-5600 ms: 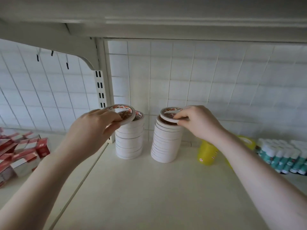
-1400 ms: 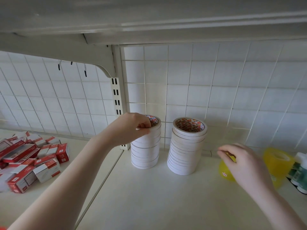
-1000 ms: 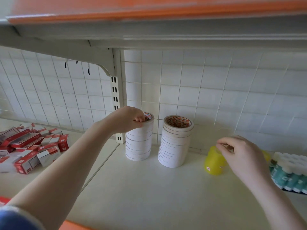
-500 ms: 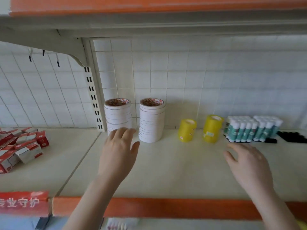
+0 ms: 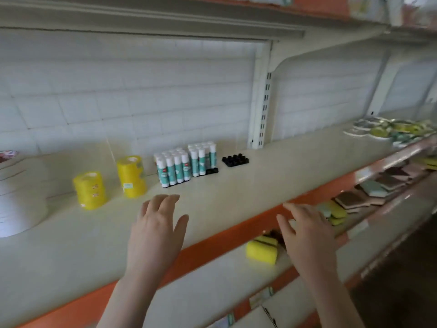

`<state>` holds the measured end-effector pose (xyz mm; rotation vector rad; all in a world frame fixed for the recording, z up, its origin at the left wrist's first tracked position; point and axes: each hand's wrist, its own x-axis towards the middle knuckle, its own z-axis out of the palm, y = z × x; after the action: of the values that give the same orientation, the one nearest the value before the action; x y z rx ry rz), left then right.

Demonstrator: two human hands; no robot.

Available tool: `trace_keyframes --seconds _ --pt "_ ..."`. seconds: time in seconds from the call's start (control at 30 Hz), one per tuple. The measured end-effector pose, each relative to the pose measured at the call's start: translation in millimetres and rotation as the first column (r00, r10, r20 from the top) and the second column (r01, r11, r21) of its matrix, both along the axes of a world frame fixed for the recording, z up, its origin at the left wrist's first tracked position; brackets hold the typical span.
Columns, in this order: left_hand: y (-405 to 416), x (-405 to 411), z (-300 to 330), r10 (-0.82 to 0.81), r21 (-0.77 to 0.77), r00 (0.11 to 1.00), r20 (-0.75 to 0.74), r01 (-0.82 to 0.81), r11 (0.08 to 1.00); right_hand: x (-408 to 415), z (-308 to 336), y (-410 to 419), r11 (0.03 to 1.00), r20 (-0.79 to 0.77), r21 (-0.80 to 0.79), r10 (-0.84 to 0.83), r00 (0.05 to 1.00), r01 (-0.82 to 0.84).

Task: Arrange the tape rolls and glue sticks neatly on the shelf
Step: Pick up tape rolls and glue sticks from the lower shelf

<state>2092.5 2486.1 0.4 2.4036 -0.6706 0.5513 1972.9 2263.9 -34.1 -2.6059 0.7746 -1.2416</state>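
The long cream shelf board with an orange front edge (image 5: 236, 202) runs across the view, tilted by my head angle, backed by a white grid wall panel (image 5: 142, 91) and a slotted white upright (image 5: 262, 110). At far left a stack of white tape rolls (image 5: 16, 197) stands on the board, blurred and cut by the frame edge. Beside it stand two stacks of yellow tape rolls, the shorter (image 5: 90, 190) nearer me and the taller (image 5: 131, 176) just behind and right. Next come two upright blocks of teal-and-white glue sticks (image 5: 173, 170), close together, then a cluster of small black caps (image 5: 235, 160) apart to the right. My left hand (image 5: 158, 230) hovers over the bare board, fingers straight and spread, grasping nothing. My right hand (image 5: 307, 235) hangs past the orange edge, fingers loosely extended, likewise unloaded. A yellow sponge (image 5: 262, 252) lies on the lower shelf (image 5: 212, 287) between my hands.
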Motion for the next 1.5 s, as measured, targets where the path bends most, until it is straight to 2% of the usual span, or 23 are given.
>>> trace_keyframes --seconds 0.43,0.97,1.13,1.33,1.5 --pt "-377.8 -70.8 5.3 -0.230 -0.091 0.968 -0.102 0.221 0.971 -95.6 17.7 -323.5 0.991 -0.156 0.025 -0.129 0.979 0.134" --pt "-695.2 -20.6 18.4 -0.301 -0.017 0.953 -0.043 0.301 0.954 -37.2 24.4 -641.8 0.953 -0.126 0.229 -0.174 0.977 0.200" --pt "-765.5 -12.1 10.7 -0.218 0.014 0.975 -0.049 0.219 0.976 -19.7 29.3 -728.3 0.958 -0.090 0.257 -0.108 0.990 0.127" --pt "-854.7 -16.8 -0.3 0.026 -0.008 0.996 -0.083 -0.027 1.000 2.7 30.6 -847.5 0.979 -0.078 0.193 0.079 0.994 -0.063" --pt "-915.5 -22.0 4.1 0.138 0.021 0.980 -0.140 -0.137 0.990 15.3 28.3 -924.2 0.971 -0.087 0.165 0.188 0.978 -0.172"
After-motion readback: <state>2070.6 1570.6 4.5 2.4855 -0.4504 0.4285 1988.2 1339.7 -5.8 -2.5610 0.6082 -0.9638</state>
